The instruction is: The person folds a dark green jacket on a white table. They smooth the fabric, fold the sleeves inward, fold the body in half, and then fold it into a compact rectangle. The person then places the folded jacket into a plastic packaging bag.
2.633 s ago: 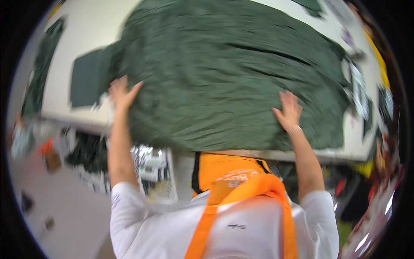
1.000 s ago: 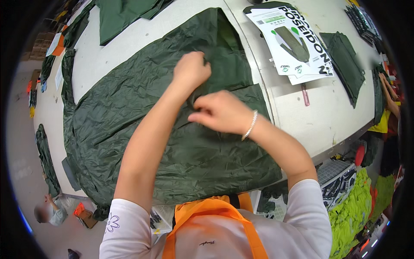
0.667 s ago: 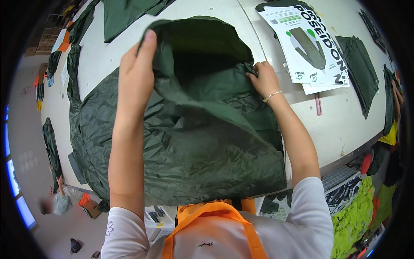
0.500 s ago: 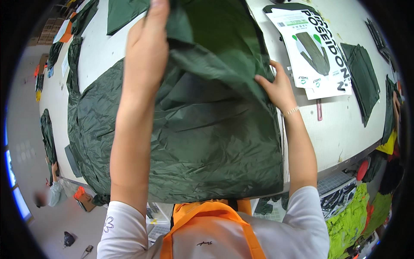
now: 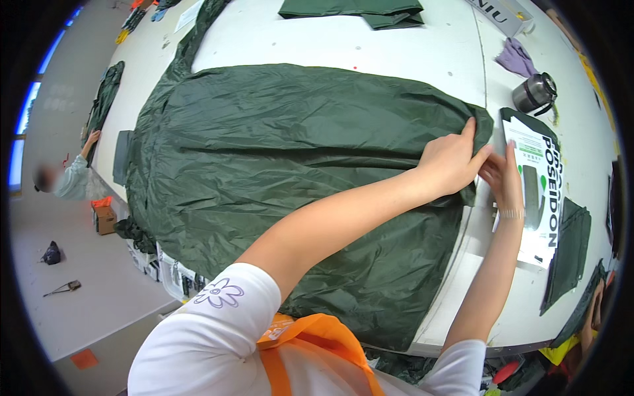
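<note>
A large dark green, crinkled waterproof garment lies spread over the white table in front of me, a long narrow part trailing off at its far left. My left hand reaches across and rests on the garment's right edge, index finger and thumb stretched apart. The other fingers are hidden under the hand. Just beside it, my right hand is at the edge with its fingers spread, their tips close to the left thumb. A printed sheet showing a green garment lies right of my right hand.
Folded green fabric lies at the far side and another folded piece at the right. A metal flask and a purple cloth stand far right. A co-worker handles green fabric at left; another person's hand shows lower right.
The raised green layer has come down flat on the table. My left hand has moved right, across to my right hand at the garment's edge. The view has turned and shifted.
</note>
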`<state>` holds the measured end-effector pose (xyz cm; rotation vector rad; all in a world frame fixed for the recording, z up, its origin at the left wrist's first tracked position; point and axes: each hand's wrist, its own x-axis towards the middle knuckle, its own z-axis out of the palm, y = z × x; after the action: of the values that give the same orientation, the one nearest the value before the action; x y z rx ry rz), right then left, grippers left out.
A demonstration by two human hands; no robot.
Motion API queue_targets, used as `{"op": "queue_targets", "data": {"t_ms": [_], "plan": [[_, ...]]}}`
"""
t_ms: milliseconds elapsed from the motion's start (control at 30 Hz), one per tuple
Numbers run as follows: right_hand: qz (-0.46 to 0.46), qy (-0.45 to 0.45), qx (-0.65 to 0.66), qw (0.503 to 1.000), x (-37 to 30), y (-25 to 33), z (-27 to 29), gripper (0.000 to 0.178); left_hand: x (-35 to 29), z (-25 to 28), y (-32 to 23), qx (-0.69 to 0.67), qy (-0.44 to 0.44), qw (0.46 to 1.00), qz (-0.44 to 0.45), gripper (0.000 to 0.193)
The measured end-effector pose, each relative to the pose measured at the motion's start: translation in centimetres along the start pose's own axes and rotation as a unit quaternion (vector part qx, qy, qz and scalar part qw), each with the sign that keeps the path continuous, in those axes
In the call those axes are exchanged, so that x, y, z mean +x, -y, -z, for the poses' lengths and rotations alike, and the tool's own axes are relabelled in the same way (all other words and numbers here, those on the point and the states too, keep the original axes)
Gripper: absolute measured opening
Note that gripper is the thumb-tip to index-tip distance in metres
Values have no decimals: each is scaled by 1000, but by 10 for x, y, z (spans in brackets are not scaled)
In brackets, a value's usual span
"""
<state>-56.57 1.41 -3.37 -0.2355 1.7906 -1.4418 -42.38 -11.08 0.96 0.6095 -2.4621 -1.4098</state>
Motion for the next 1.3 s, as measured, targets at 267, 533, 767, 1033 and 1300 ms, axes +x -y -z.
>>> {"op": "queue_targets", "data": {"t_ms": [267, 533, 767, 1033, 1300], "plan": [[-18, -15, -39, 999, 135, 66, 2, 28, -19, 44, 64, 112, -60, 986, -109, 68], [12, -155, -392, 907, 211, 32, 18, 67, 20, 199, 259, 372, -83, 920, 89, 69], [109, -66, -520, 845, -71, 11, -44, 53, 20, 192, 311, 390, -33, 911, 128, 77], [-120, -91, -377, 914, -274, -165, -13, 37, 34, 187, 306, 391, -43, 912, 116, 78], [-115, -170, -74, 976, -363, -176, -10, 17, 38, 192, 309, 403, -41, 907, 114, 78]]}}
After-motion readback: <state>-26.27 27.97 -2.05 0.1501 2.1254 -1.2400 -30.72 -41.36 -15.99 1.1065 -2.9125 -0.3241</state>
